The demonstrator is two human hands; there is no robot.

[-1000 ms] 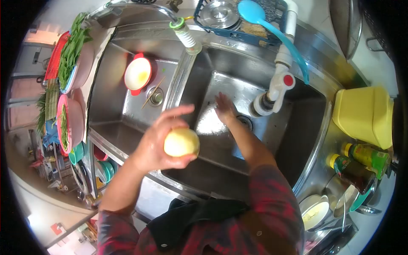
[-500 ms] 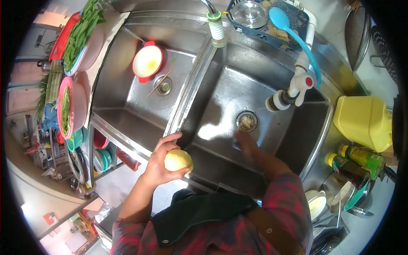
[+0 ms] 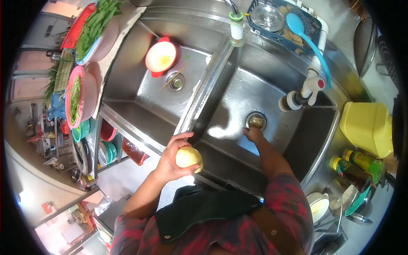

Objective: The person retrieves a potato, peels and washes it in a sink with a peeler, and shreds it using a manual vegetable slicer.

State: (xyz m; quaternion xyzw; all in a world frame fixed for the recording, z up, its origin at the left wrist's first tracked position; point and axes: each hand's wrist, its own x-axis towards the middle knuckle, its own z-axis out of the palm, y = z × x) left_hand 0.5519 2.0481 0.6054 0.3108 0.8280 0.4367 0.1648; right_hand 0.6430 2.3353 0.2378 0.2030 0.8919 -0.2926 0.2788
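Note:
My left hand [image 3: 172, 159] is wrapped round a pale yellow, round peeled potato [image 3: 189, 159], held above the front edge of the sink. My right hand [image 3: 254, 135] reaches down into the right basin [image 3: 229, 100], its fingers at the drain and its thumb apart to the left. Pale scraps [image 3: 256, 122] lie in the drain strainer [image 3: 264, 118], touching or just beyond my fingertips. The fingertips themselves are hard to make out.
In the left basin [image 3: 140, 108] are a red-and-white bowl [image 3: 161, 57] and chopsticks [image 3: 172, 78]. A tap [image 3: 312, 87] overhangs the right basin. Around it stand a yellow jug [image 3: 366, 127], bottles [image 3: 352, 172] and a basket [image 3: 280, 40] with a blue ladle [image 3: 295, 24]. Tubs of greens [image 3: 80, 100] stand left.
My right hand has moved forward to the drain, its fingers now at the scraps. My left hand still holds the peeled potato. The whole view has shifted slightly.

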